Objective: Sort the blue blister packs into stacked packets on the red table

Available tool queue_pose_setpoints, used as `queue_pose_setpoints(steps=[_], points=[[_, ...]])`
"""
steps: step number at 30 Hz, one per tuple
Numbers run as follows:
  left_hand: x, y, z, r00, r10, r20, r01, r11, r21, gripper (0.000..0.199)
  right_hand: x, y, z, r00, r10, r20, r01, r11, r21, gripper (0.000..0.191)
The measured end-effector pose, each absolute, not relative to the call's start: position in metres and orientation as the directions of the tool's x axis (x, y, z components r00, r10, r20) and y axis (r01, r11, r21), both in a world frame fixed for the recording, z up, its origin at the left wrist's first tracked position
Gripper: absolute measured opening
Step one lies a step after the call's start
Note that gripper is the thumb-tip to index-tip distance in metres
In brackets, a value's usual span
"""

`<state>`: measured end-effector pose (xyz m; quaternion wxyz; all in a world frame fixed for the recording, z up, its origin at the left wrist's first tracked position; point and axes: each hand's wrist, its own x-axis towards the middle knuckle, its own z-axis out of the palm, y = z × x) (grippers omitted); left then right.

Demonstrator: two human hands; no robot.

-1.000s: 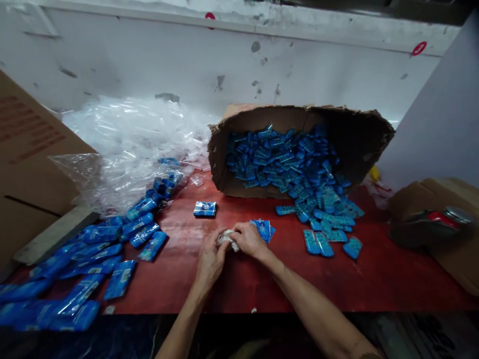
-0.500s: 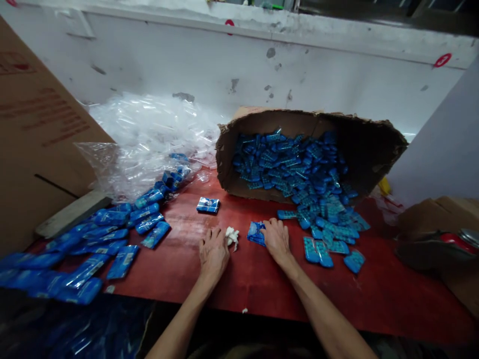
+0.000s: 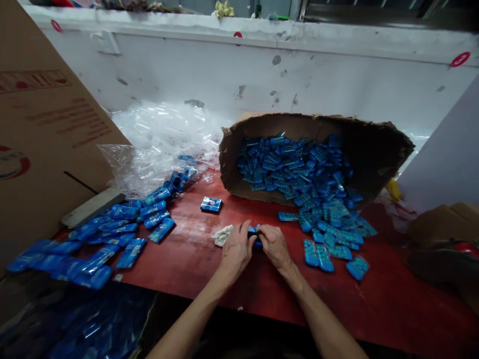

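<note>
My left hand (image 3: 237, 249) and my right hand (image 3: 275, 244) meet over the red table, fingers closed on opposite sides of a small blue printed sleeve (image 3: 256, 238). A dark gap shows in it between the thumbs; the fingers cover most of the rest. Against the back of my left hand lies a crumpled white wad (image 3: 222, 236), cloth or tissue. A short stack of flat blue printed pieces (image 3: 211, 204) sits just beyond. Teal-and-blue clear-fronted packs (image 3: 318, 255) lie to the right of my right hand.
A torn-edged carton (image 3: 258, 197) on its side spills many teal-and-blue packs (image 3: 295, 169). Blue finished-looking packs (image 3: 130, 253) are heaped at the left, before a pile of clear plastic sleeves (image 3: 160, 134). A tall carton (image 3: 48, 124) borders the left; another brown box (image 3: 441, 224) stands right.
My left hand has moved right from beside the white wad to join my right hand on the blue sleeve. The sleeve, flat on the table before, is now gripped between both hands.
</note>
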<state>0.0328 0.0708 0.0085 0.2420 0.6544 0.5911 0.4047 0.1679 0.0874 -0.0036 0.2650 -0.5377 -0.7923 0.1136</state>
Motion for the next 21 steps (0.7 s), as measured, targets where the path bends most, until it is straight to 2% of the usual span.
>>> queue_pose_setpoints(steps=[1,3,5,7,11,15,18,21], points=[[0.036,0.074,0.008,-0.003,0.979,0.204,0.549,-0.169,0.818,0.022,0.168,0.086,-0.001,-0.288,0.908,0.305,0.751,0.412,-0.516,0.019],[0.040,0.079,0.004,0.016,0.992,0.125,0.437,-0.119,0.891,0.025,0.168,0.083,0.003,-0.248,0.917,0.312,0.624,0.398,-0.673,0.019],[0.043,0.079,-0.002,-0.022,1.000,0.019,0.233,-0.014,0.972,0.028,0.165,0.080,0.003,-0.141,0.947,0.288,0.463,0.320,-0.826,0.020],[0.045,0.076,-0.008,-0.070,0.993,-0.095,0.045,0.098,0.994,0.027,0.162,0.076,0.001,-0.047,0.967,0.250,0.375,0.249,-0.893,0.020],[0.048,0.069,-0.015,-0.108,0.976,-0.190,-0.097,0.180,0.979,0.025,0.155,0.069,-0.003,-0.028,0.966,0.257,0.374,0.249,-0.894,0.021],[0.048,0.066,-0.012,-0.106,0.963,-0.246,-0.283,0.208,0.936,0.026,0.152,0.060,-0.003,-0.128,0.938,0.321,0.382,0.345,-0.857,0.028],[0.049,0.063,-0.008,-0.115,0.964,-0.240,-0.321,0.193,0.927,0.029,0.155,0.057,-0.005,-0.188,0.909,0.372,0.419,0.417,-0.806,0.032],[0.051,0.058,-0.005,-0.105,0.952,-0.287,-0.309,0.243,0.919,0.032,0.161,0.056,-0.008,-0.177,0.910,0.376,0.469,0.413,-0.780,0.036]])
